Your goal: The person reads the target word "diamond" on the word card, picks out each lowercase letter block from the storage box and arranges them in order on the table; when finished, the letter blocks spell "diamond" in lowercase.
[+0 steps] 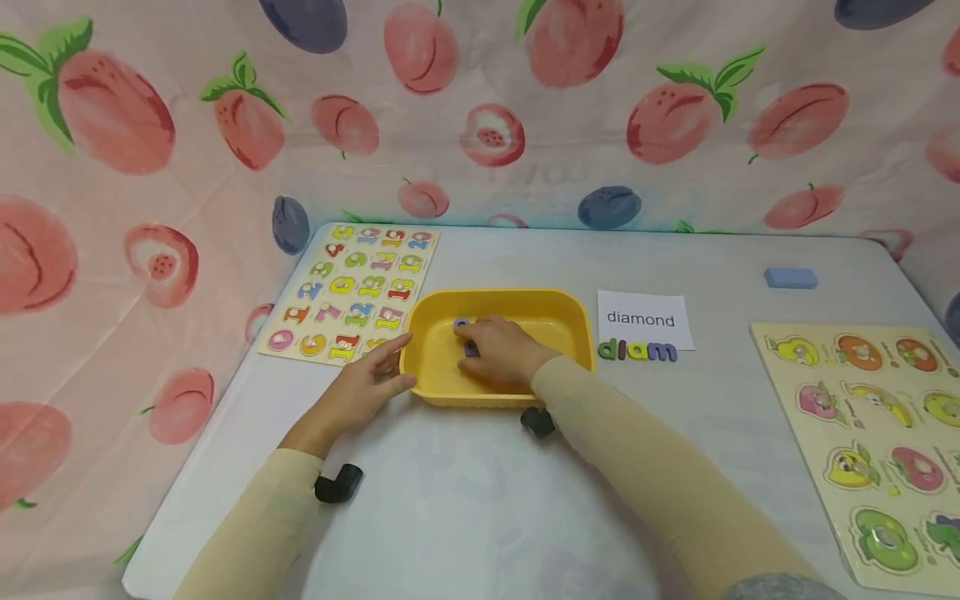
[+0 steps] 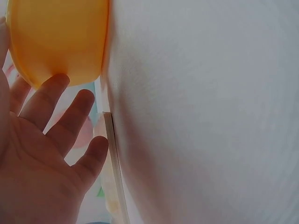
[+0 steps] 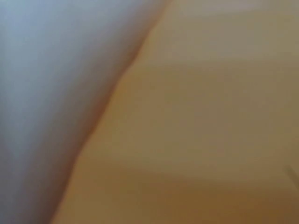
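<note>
A yellow plastic tray (image 1: pixel 555 310) stands on the table. My right hand (image 1: pixel 501 348) reaches down into it, thumb and index finger apart. A dark purple letter piece (image 1: pixel 470 348) lies between those fingers, and a blue letter piece (image 1: pixel 461 322) is just beyond the index fingertip. Whether the fingers pinch either piece is hard to tell. At the tray's left end, my left hand (image 1: pixel 360 392) has its fingers spread; in the left wrist view one fingertip touches the tray wall (image 2: pixel 60 42). The right wrist view is blurred and shows mostly the tray's side (image 3: pixel 196 116).
Right of the tray, a white card (image 1: pixel 641 312) reads "diamond", with letter pieces (image 1: pixel 637 351) spelling "diam" along its lower edge. A number puzzle board (image 1: pixel 300 287) lies behind left, a fruit puzzle board (image 1: pixel 847 433) at right. A blue block (image 1: pixel 791 277) sits at the back right.
</note>
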Tool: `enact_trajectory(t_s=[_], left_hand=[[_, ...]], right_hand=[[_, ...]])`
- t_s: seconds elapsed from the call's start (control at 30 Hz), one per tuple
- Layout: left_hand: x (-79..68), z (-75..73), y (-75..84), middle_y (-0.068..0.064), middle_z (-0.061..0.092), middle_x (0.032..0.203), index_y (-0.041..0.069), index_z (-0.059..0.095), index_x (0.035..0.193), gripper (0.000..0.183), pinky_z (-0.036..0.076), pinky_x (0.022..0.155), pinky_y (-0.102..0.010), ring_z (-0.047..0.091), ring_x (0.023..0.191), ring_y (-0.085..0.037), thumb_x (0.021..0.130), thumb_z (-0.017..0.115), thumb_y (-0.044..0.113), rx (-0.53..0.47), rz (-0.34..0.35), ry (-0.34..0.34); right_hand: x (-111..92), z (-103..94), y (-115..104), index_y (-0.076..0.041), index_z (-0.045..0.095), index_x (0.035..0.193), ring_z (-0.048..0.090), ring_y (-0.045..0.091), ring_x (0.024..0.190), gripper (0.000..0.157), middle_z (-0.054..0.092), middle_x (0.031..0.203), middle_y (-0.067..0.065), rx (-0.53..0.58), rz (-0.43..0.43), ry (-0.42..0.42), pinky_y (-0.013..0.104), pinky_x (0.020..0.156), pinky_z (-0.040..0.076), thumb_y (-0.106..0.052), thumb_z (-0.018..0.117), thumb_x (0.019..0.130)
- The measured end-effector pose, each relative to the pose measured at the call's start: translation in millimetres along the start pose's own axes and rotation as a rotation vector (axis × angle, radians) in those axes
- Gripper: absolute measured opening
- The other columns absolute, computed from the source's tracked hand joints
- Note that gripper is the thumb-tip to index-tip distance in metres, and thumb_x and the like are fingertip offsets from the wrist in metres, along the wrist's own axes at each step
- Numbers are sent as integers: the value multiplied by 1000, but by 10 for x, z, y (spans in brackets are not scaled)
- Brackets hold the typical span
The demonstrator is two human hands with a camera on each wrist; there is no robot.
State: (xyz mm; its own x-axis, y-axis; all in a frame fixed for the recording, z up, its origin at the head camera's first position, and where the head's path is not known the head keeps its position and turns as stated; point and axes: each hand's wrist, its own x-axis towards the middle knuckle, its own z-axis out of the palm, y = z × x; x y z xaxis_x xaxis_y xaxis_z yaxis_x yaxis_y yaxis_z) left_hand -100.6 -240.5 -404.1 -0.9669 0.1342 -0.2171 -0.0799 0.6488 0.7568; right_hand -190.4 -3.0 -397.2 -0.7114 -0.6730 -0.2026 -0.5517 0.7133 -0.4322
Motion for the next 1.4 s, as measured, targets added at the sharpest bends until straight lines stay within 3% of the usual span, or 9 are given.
enact_trajectory(t_s=[0.37,0.6,0.77,0.9,1.03,1.4], left_hand=[[-11,-3,19,-15,51,147,26,37,157,71,30,114,-56,48,135,-34,95,70,34,15,-1,4],[-12,-9,8,-15,52,147,27,37,156,71,29,114,-57,48,135,-34,94,71,34,4,-5,6],[-8,-11,8,-15,50,148,27,37,157,71,29,114,-56,47,136,-34,95,70,35,-2,-6,1],[1,-12,16,-16,48,150,29,36,157,70,29,114,-57,45,137,-34,95,70,36,0,-7,-2],[10,-11,20,-15,46,151,30,36,156,70,29,114,-57,44,138,-34,95,69,37,2,-14,-8],[16,-13,9,-16,47,151,30,36,157,70,30,114,-56,45,137,-34,95,69,36,-1,-12,-9]], right_hand=[[10,28,9,-10,55,144,48,29,131,52,59,139,6,2,-46,25,40,114,34,-30,65,98],[-11,46,-10,-13,64,135,50,22,127,41,62,133,1,69,-59,21,37,114,34,-27,65,97],[-3,47,1,-10,69,127,57,17,116,34,68,123,-1,128,-86,41,33,109,40,-23,65,95],[4,41,15,-9,67,129,59,17,112,37,68,123,0,112,-93,57,32,107,42,-19,63,94],[4,42,16,-10,66,132,55,20,118,39,66,128,0,73,-81,33,35,110,39,-18,60,94],[-15,43,7,-10,73,119,55,21,113,27,69,116,-1,50,-112,77,36,106,42,-20,66,95]])
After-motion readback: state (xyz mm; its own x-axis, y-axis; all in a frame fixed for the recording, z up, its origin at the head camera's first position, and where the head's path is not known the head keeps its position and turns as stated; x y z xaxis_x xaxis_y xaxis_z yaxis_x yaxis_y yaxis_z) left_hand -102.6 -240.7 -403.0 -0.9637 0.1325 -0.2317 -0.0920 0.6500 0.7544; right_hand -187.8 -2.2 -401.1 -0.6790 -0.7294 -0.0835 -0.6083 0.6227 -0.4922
